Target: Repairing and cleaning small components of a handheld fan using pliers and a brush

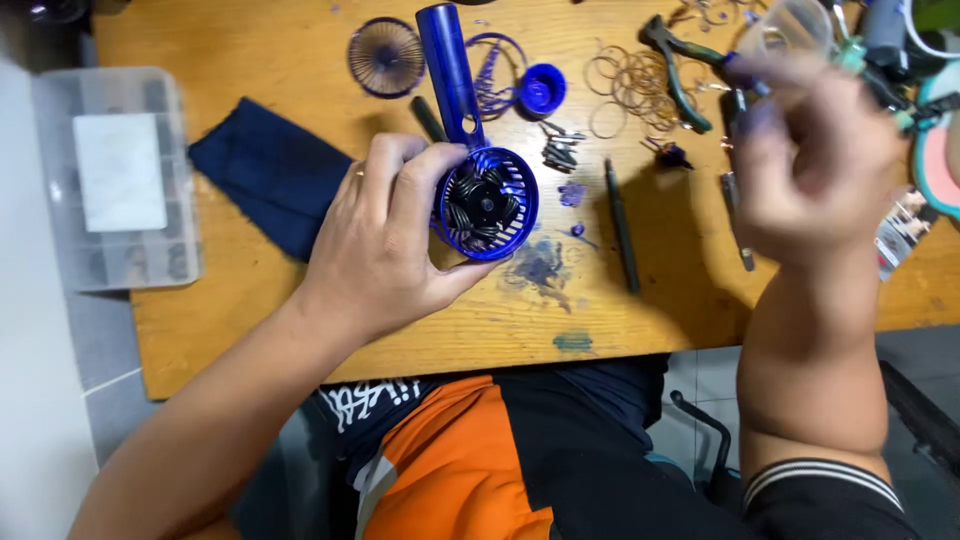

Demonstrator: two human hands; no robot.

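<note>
My left hand [385, 240] grips a small blue hand-held fan [487, 203] by its round head, the black blades facing up and the handle [449, 70] pointing away from me. The fan's front grille is off; a round blue grille [386, 57] lies at the far side of the wooden table [250, 60]. My right hand [810, 160] is raised at the right, blurred, with fingers curled near a clear plastic cup [790, 25]. Whether it grips the cup or something small is unclear.
A dark blue cloth [265, 170] lies left of the fan. A clear compartment box [115, 175] sits at the left edge. Pliers [680, 65], several metal rings [630, 85], a blue cap [543, 88], screws [560, 150] and a dark screwdriver [622, 225] are scattered about.
</note>
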